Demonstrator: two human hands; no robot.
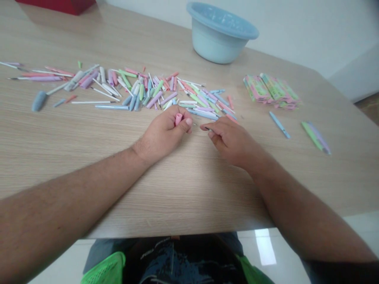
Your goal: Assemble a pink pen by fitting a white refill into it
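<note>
My left hand (pixel 166 128) is closed around a pink pen barrel (pixel 178 119), whose open end points up between thumb and fingers. Close by on its right, my right hand (pixel 232 140) pinches a small, thin, dark-tipped piece (pixel 208 129) between thumb and forefinger; most of it is hidden by the fingers. The two hands are apart, just above the table. Right behind them lies a loose heap of pastel pen parts (pixel 154 92), with barrels, caps and white refills in pink, green, purple, blue and white.
A light blue basin (pixel 220 43) stands at the back of the wooden table (pixel 118 197). To the right are stacked pink-and-green packets (pixel 271 90), a single blue pen (pixel 280 124), and a green and purple pen pair (pixel 316 137). A red box (pixel 59 4) sits back left.
</note>
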